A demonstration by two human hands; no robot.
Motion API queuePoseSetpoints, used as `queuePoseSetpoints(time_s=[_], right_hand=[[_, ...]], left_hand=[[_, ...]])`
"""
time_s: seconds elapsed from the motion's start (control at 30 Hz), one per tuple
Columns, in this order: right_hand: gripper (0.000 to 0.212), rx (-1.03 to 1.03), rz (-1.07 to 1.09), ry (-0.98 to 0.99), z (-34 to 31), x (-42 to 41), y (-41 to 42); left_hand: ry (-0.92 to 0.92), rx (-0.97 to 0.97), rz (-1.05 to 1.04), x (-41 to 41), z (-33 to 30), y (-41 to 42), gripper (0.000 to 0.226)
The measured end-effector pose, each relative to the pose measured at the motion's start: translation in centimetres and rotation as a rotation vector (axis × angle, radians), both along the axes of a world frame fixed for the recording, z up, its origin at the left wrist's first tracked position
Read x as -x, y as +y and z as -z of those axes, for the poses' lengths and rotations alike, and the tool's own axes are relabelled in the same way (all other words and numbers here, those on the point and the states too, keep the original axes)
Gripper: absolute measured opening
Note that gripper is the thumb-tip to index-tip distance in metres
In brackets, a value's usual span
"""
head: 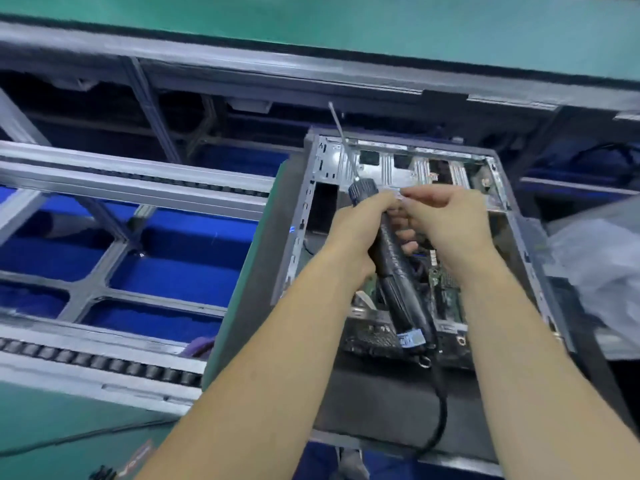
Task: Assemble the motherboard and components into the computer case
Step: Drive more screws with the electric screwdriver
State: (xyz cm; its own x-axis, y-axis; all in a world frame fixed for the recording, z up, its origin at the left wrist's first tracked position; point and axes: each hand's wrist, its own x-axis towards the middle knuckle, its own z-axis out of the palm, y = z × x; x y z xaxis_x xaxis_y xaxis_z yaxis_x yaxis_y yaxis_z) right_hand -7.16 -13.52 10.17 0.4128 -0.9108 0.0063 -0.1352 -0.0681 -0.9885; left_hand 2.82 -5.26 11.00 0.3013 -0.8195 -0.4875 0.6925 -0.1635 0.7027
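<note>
An open grey computer case point(311, 188) lies on a dark mat, its metal rear panel facing away. A green motherboard point(446, 289) shows inside it, below my hands. My left hand point(349, 237) grips a black electric screwdriver point(401, 292), whose long thin bit point(341, 131) points up and away over the case's far edge. Its cable point(440, 410) trails down toward me. My right hand point(446, 220) pinches a small pale part point(398, 195), too blurred to identify, just beside the screwdriver's head. Both hands hover over the middle of the case.
A roller conveyor frame point(131, 188) with blue bins point(194, 258) beneath runs along the left. A crumpled clear plastic bag point(602, 271) lies at the right of the case. Green bench surface point(52, 427) shows at the lower left.
</note>
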Motion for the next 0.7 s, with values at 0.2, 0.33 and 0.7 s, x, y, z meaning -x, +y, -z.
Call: queuePoseSetpoints(time_s=[0.2, 0.33, 0.7], right_hand=[[0.03, 0.094, -0.173, 0.126, 3.5, -1.6, -2.9], [0.021, 0.274, -0.115, 0.145, 5.5, -1.6, -2.9], [0.026, 0.248, -0.208, 0.135, 6.8, -1.7, -2.7]], left_hand=[[-0.033, -0.215, -0.144, -1.6, 2.9, -4.2, 0.016], [0.013, -0.261, -0.042, -2.7, 3.7, -4.5, 0.009], [0.124, -0.234, 0.039, -3.6, 4.8, -4.8, 0.009]])
